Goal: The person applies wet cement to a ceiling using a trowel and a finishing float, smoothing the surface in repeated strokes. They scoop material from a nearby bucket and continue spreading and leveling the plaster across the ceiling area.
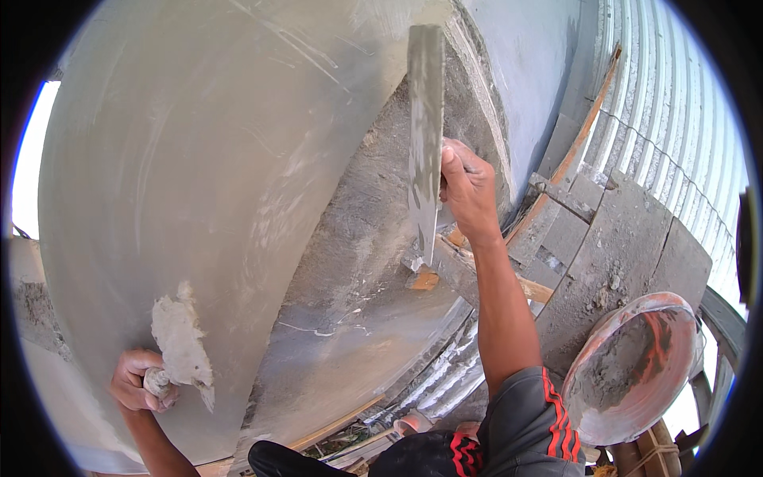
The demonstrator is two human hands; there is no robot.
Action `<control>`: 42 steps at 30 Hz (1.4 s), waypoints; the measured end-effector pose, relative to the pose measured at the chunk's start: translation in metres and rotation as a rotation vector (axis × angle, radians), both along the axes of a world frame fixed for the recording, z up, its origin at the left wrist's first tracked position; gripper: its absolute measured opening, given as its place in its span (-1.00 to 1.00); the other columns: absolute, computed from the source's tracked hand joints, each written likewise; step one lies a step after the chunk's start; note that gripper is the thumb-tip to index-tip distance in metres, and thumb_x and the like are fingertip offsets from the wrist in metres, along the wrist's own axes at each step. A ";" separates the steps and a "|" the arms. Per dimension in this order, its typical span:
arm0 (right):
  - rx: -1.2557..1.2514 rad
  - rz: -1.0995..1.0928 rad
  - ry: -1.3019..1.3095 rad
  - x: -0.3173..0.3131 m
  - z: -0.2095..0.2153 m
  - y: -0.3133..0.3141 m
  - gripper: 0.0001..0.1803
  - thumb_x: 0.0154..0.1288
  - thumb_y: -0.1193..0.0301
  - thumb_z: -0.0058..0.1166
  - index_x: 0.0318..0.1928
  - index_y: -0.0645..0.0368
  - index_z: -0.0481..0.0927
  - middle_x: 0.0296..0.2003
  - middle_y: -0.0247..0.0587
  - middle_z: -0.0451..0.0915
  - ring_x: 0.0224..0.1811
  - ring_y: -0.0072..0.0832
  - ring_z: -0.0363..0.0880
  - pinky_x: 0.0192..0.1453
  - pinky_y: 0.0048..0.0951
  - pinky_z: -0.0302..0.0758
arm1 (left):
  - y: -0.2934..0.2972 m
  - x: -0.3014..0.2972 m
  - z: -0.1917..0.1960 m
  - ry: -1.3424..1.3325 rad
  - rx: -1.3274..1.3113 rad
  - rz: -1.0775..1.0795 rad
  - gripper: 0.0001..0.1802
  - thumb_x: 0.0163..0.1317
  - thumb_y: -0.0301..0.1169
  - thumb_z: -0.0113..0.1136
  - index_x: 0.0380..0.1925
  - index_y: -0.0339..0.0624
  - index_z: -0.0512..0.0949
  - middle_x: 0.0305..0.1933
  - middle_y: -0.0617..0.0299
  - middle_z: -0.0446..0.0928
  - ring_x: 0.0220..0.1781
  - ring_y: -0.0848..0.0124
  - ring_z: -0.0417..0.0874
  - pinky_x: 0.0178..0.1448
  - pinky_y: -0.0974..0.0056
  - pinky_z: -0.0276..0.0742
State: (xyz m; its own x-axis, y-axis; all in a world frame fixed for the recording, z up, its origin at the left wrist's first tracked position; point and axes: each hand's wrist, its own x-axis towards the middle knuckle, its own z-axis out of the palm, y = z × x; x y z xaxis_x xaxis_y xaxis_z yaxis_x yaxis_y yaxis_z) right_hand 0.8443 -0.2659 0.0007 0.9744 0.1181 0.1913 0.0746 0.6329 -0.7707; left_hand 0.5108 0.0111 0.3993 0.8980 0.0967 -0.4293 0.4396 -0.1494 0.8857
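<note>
My right hand [469,187] is closed round the handle of a long, narrow finishing trowel [426,127], held upright in front of the wall. Its flat blade is smeared with grey plaster; the handle is mostly hidden by my fingers. Low on the left, my left hand [140,381] grips the stubby, plaster-caked handle of a small trowel [184,342]. A pale lump of wet plaster covers that blade. Behind both tools stands the wall, with a smooth grey plastered part [207,183] on the left and a rougher, darker part [342,238] to its right.
An orange-red basin [584,397] with grey mortar inside stands tilted at the lower right. Beside it lie dusty boards [628,230] with mortar crumbs. Corrugated metal sheeting [683,103] runs along the right. A smaller bucket [412,424] is far below, near planks.
</note>
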 end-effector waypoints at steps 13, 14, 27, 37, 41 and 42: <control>0.523 0.052 0.289 0.080 -0.020 0.028 -0.29 0.53 -0.27 0.16 0.05 0.21 0.74 -0.47 -0.43 0.67 -0.55 -0.77 0.50 -0.48 -0.59 0.46 | 0.019 -0.013 0.003 -0.057 0.022 -0.093 -0.31 0.19 -0.33 0.65 0.20 -0.49 0.53 -0.15 -0.16 0.69 -0.60 0.21 0.62 -0.76 0.20 0.35; 0.521 0.041 0.290 0.083 -0.020 0.029 -0.29 0.53 -0.27 0.16 0.05 0.21 0.74 -0.48 -0.43 0.65 -0.56 -0.77 0.48 -0.49 -0.59 0.45 | 0.021 -0.015 0.004 -0.072 0.022 -0.094 -0.30 0.20 -0.33 0.65 0.21 -0.50 0.52 -0.15 -0.18 0.69 -0.59 0.20 0.63 -0.76 0.20 0.34; 0.451 0.054 0.263 0.091 -0.002 0.025 -0.39 0.57 -0.19 0.17 -0.06 0.18 0.74 -0.49 -0.42 0.62 -0.59 -0.74 0.40 -0.54 -0.57 0.35 | 0.032 -0.024 0.006 -0.124 0.076 -0.027 -0.29 0.22 -0.33 0.63 0.21 -0.51 0.46 -0.21 -0.24 0.65 -0.60 0.17 0.61 -0.77 0.22 0.33; 0.504 0.017 0.316 0.073 -0.009 0.034 -0.35 0.57 -0.22 0.15 -0.02 0.22 0.73 -0.54 -0.42 0.61 -0.60 -0.73 0.44 -0.55 -0.57 0.35 | 0.053 -0.038 0.015 -0.132 0.094 -0.043 -0.31 0.21 -0.36 0.63 0.19 -0.54 0.48 -0.16 -0.26 0.66 -0.58 0.16 0.64 -0.75 0.21 0.38; 0.506 0.045 0.299 0.079 0.001 0.035 -0.34 0.56 -0.22 0.17 -0.05 0.23 0.74 -0.54 -0.39 0.62 -0.61 -0.71 0.43 -0.55 -0.57 0.34 | 0.052 -0.038 0.017 -0.108 0.120 -0.017 -0.29 0.23 -0.35 0.62 0.22 -0.52 0.45 -0.15 -0.25 0.66 -0.57 0.17 0.65 -0.75 0.22 0.38; 0.503 0.060 0.300 0.077 0.003 0.035 -0.34 0.55 -0.22 0.18 -0.06 0.23 0.74 -0.53 -0.39 0.62 -0.61 -0.70 0.42 -0.55 -0.57 0.34 | 0.055 -0.039 0.019 -0.105 0.121 -0.034 -0.28 0.23 -0.35 0.62 0.23 -0.52 0.43 -0.15 -0.26 0.66 -0.57 0.17 0.65 -0.75 0.22 0.38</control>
